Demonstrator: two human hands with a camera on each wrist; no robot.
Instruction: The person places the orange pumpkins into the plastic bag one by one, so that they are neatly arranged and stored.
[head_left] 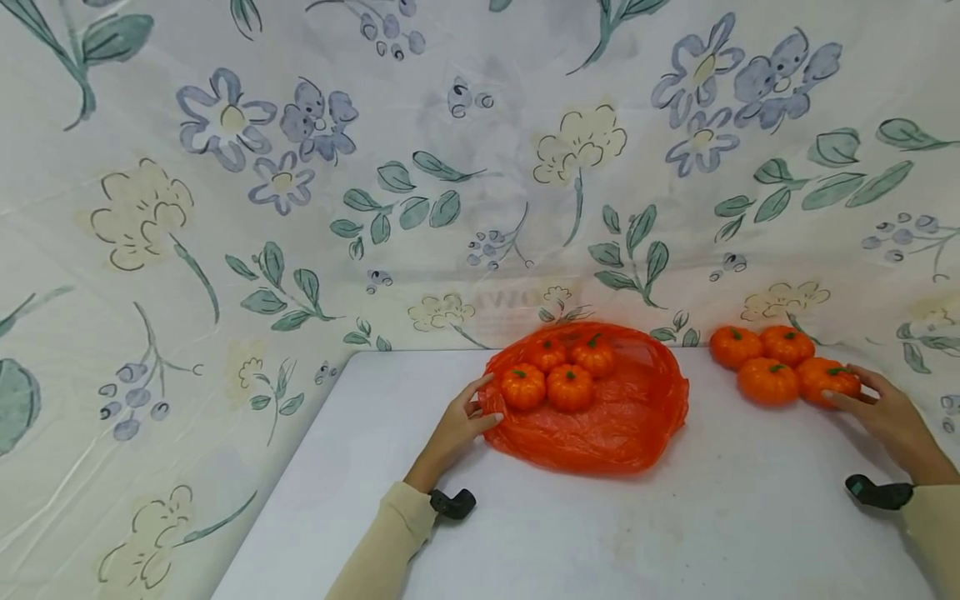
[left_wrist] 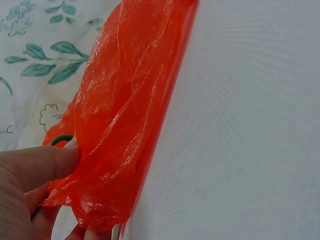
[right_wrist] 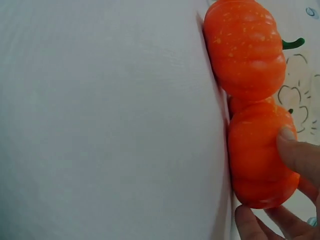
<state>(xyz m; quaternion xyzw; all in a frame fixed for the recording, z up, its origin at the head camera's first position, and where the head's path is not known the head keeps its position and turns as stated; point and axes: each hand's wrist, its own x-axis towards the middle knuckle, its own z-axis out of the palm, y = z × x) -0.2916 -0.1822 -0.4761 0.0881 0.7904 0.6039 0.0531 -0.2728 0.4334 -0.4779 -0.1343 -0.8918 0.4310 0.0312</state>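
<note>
Four small orange pumpkins (head_left: 570, 387) lie within the outline of a red plastic bag (head_left: 592, 433), gathered toward its back left, while four more (head_left: 768, 381) sit clustered near the right part of the far edge. Between the bag and that cluster runs a strip of white tabletop (head_left: 712, 517), and a much wider stretch spreads out in front of both. At the back, room is tight: the bag reaches the far edge, and the rear pumpkins of the cluster sit close to the sheet behind. More white surface shows left of the bag, out to a slanting side edge.

The hands are well apart. The left hand (head_left: 463, 417) pinches the bag's left edge, thumb over the crinkled film and fingers beneath. The right hand (head_left: 892, 417) grips the rightmost pumpkin (head_left: 821, 375) of the cluster between thumb and fingers; in the right wrist view that pumpkin sits on the tabletop, against its neighbour.

Faint smudges mark the surface toward the front. A pale sheet (head_left: 450, 275) printed with blue and yellow flowers and green leaves covers the back and the left side. Both arms wear light beige sleeves (head_left: 386, 533), with a black device (head_left: 453, 504) at each wrist.
</note>
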